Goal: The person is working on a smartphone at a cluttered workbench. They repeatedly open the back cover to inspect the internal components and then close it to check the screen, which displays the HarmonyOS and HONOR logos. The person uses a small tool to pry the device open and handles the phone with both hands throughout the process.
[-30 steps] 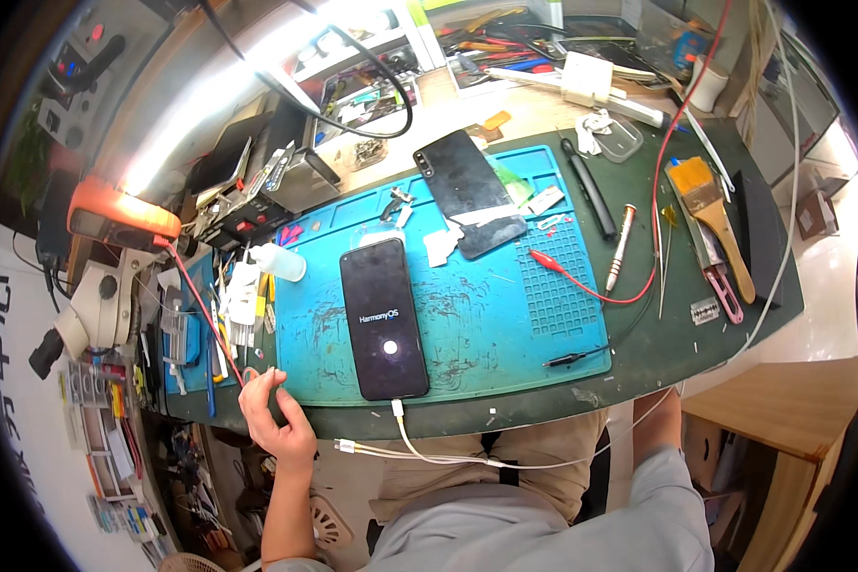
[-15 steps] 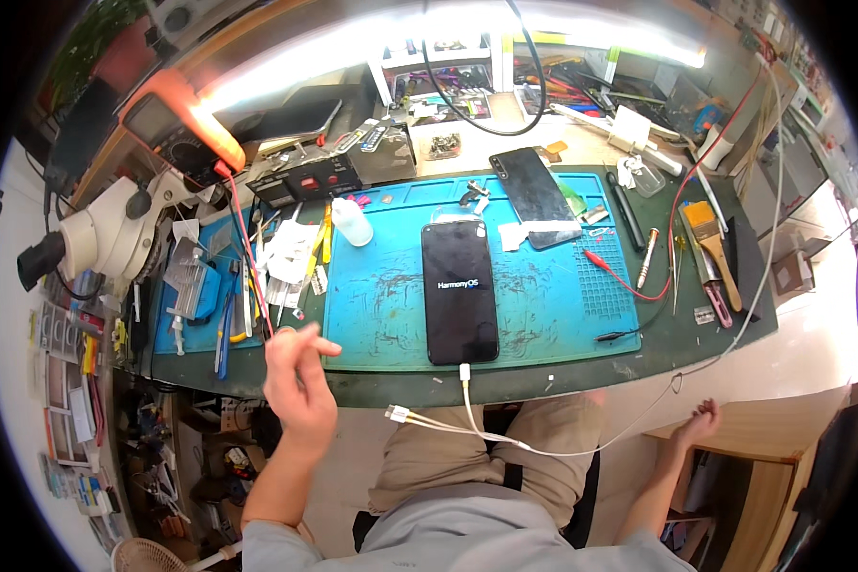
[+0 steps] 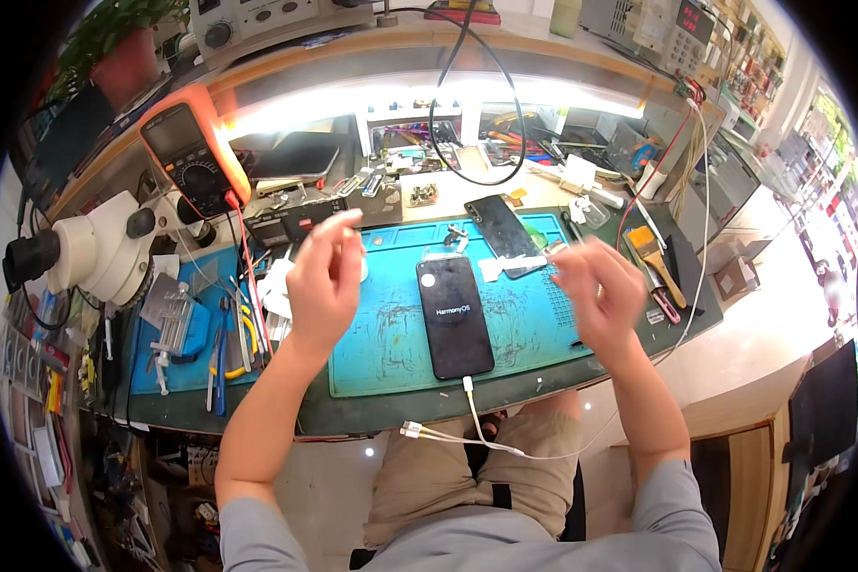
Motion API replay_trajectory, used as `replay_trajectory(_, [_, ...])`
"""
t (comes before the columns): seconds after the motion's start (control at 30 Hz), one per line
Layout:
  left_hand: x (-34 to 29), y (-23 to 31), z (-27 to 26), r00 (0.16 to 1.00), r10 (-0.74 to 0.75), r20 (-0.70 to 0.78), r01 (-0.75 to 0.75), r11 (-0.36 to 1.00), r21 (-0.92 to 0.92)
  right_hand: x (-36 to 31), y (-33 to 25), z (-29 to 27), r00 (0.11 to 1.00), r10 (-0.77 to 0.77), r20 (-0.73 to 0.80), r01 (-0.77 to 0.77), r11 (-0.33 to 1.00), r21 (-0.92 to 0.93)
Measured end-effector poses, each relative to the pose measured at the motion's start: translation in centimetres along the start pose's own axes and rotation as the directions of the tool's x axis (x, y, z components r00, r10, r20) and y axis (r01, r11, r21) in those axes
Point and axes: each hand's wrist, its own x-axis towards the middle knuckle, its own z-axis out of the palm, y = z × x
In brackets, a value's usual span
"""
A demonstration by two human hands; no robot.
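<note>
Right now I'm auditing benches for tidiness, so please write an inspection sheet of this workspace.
Surface: scuffed blue mat on dark green bench top.
Job's things: phone, screen lit, lying on the mat.
Clutter: brush at right, dark phone-shaped panel behind the phone.
Grips: left grip and right grip raised, loosely curled; held items: nothing seen.
Cables: white cable plugged into phone's near end; spare plugs hang loose.
Surroundings: microscope and orange multimeter at left.
</note>
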Motion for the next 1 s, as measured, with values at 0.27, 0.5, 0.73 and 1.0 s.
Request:
replay_trajectory(0.27, [-2.3,0.9,0.5,0.946,-0.051,0.321,0.012,0.993,0.121,2.5,4.5,7.5,0.955,0.296,0.032,-0.295,0.955,-0.044])
replay_trajectory(0.5, [-3.0,2.5,1.1,0.46,-0.557,0.692,0.741,0.669,0.046,1.8,4.6,6.9,0.42,0.707,0.568,-0.74,0.63,-0.237])
replay_trajectory(0.73, [-3.8,1.8,1.8,0.48,-0.53,0.699,0.798,0.595,-0.097,0.6,4.8,7.4,0.403,0.625,0.669,-0.734,0.657,-0.172])
replay_trajectory(1.0, [-3.9,2.0,1.8,0.538,-0.541,0.646,0.827,0.487,-0.282,1.4,4.9,6.6,0.304,0.605,0.736,-0.915,0.401,0.048])
